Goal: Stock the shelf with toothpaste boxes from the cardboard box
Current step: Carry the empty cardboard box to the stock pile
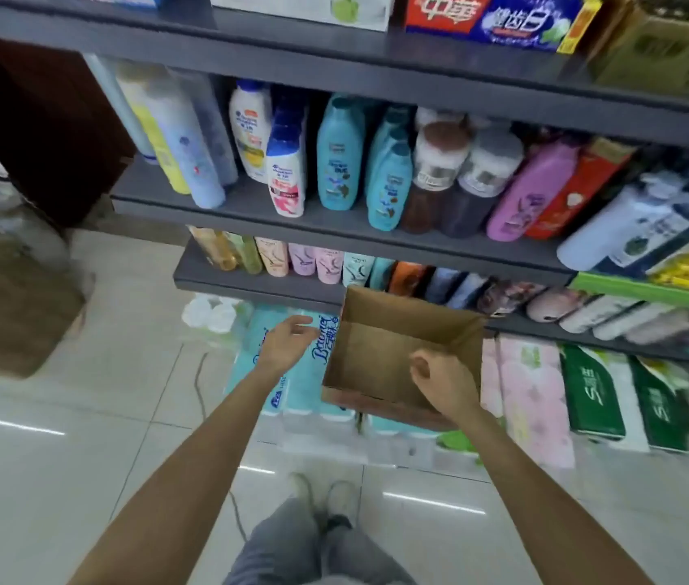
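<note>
Grey shelf unit (334,61) above and beyond fingers (302,325); top board carries toothpaste boxes (490,19), red and blue, up right of fingers; next board down holds shampoo bottles (338,158) upright in rows, some leaning at left; lower board (250,282) just above fingers bears smaller tubes and bottles (305,259); tiled floor (81,479) below fingers carries tissue packs (305,373), blue beneath fingers, pink and green to right; brown carton (9,318) on floor well left of fingers.
</note>
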A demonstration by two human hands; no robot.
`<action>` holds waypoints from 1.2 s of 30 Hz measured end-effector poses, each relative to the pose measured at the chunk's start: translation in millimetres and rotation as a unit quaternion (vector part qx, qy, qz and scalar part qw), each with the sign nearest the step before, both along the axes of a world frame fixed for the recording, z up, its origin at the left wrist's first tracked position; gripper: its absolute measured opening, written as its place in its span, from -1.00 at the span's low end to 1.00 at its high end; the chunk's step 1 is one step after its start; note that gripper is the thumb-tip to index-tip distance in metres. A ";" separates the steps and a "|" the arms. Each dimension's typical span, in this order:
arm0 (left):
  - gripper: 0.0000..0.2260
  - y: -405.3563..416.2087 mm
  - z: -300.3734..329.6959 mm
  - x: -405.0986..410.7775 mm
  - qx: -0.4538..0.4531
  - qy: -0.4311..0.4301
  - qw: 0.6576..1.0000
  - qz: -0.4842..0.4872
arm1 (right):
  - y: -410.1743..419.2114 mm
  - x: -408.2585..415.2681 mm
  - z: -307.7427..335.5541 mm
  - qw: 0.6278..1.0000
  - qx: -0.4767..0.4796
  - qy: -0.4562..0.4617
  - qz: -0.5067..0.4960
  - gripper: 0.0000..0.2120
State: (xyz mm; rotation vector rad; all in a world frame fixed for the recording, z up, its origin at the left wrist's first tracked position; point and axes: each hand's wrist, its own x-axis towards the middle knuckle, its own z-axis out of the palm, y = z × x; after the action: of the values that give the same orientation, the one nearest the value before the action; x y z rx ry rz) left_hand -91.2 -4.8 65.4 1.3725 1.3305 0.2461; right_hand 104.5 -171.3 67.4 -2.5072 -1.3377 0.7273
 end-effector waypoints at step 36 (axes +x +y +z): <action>-0.63 -360.2 -96.9 -146.9 -0.037 0.289 0.881 0.373 | -75.5 -31.3 -107.7 0.965 -0.060 0.111 0.230 -0.58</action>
State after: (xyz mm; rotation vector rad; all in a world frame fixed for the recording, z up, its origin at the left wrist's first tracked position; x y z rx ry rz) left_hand -238.1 -364.9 -31.6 0.8213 2.3283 0.3018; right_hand 73.2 -246.8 -40.3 -2.1255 -1.8574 1.1731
